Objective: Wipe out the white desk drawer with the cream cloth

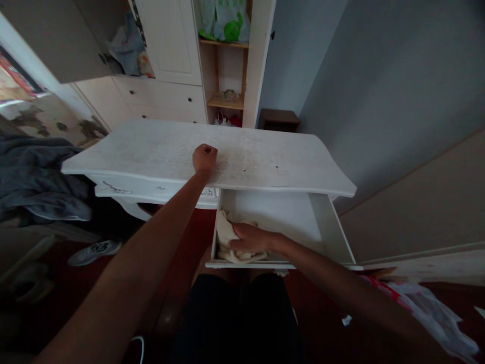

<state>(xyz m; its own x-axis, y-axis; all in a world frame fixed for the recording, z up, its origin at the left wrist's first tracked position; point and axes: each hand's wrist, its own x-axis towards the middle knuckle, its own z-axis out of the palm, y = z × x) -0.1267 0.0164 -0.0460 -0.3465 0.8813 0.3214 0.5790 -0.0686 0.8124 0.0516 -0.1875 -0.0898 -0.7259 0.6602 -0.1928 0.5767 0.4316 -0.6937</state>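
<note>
A white table (159, 151) with a worn, stained top stands in front of me. Its drawer (333, 217) is pulled out toward my legs. Inside, at the drawer's left end, lies a crumpled cream cloth (225, 230). My right hand (250, 238) reaches into the drawer and is closed on this cloth, its fingers partly hidden by the folds. My left hand (205, 157) is curled into a fist resting on the tabletop near its front edge, and nothing shows in it.
Behind the table, a white wardrobe (170, 40) has open doors and shelves with plastic bags (229, 23). A grey blanket (38, 177) lies at left, above a shoe (94, 253) on the floor. A plastic bag (432, 308) lies at lower right. A wall (397, 91) borders the right side.
</note>
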